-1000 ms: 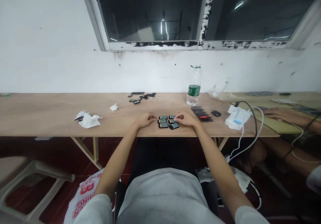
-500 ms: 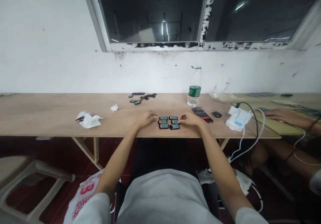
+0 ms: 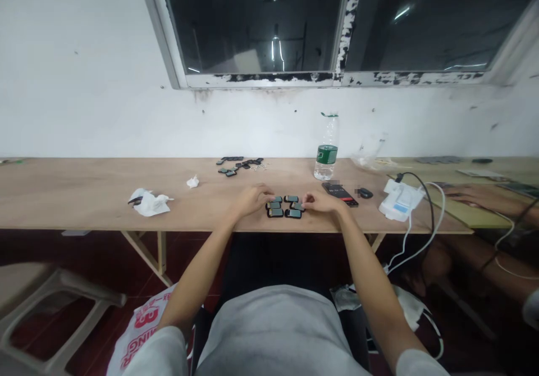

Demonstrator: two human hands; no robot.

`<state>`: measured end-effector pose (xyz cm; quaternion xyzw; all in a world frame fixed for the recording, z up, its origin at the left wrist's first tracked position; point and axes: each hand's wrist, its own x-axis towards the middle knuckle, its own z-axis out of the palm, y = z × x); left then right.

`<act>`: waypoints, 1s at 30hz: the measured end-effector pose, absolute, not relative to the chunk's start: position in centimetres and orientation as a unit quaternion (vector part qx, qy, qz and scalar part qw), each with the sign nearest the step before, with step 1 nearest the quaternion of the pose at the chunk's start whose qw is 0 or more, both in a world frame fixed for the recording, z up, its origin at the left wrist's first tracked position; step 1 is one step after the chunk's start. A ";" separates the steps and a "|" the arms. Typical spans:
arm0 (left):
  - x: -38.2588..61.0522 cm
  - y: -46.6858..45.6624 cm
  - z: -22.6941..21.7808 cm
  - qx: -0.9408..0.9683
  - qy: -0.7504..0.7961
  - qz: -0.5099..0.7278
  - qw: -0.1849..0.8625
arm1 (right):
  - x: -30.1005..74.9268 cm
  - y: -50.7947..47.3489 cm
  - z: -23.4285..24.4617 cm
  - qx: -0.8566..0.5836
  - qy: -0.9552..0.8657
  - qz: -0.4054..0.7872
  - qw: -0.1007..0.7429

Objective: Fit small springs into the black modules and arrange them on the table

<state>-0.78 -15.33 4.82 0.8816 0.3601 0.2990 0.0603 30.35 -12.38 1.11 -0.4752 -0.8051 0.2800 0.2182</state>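
Note:
Several small black-framed pieces with grey-green screens [image 3: 275, 212] lie in two columns near the table's front edge. My left hand [image 3: 255, 199] is at the left column, fingers extended and apart, the tips by the far piece and partly covering it. My right hand [image 3: 320, 201] is at the right column, its thumb and forefinger pinched on the right end of the middle screen piece [image 3: 297, 206]. That piece sits slightly askew between its neighbours.
Behind lie more black pieces [image 3: 231, 172] and small white bits. A water bottle [image 3: 326, 154], phone [image 3: 340, 193], black mouse-like object [image 3: 364, 193] and white power strip [image 3: 400, 199] with cables stand right. Crumpled tissue [image 3: 152, 203] lies left. Another person's hand [image 3: 475, 195] is far right.
My left hand has moved right, onto the far piece of the left column. My right hand has shifted slightly right, and the middle right piece has turned a little.

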 end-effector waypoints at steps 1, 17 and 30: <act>-0.6 -15.4 4.8 0.882 0.360 0.299 0.057 | 30.3 -12.4 1.1 -0.471 -0.804 0.284 0.228; 0.1 -15.1 3.7 0.887 0.391 0.234 0.078 | 29.6 -12.8 1.6 -0.469 -0.814 0.264 0.216; 6.2 -17.8 0.0 0.943 0.265 0.193 -0.058 | 29.5 -12.5 1.0 -0.473 -0.817 0.248 0.218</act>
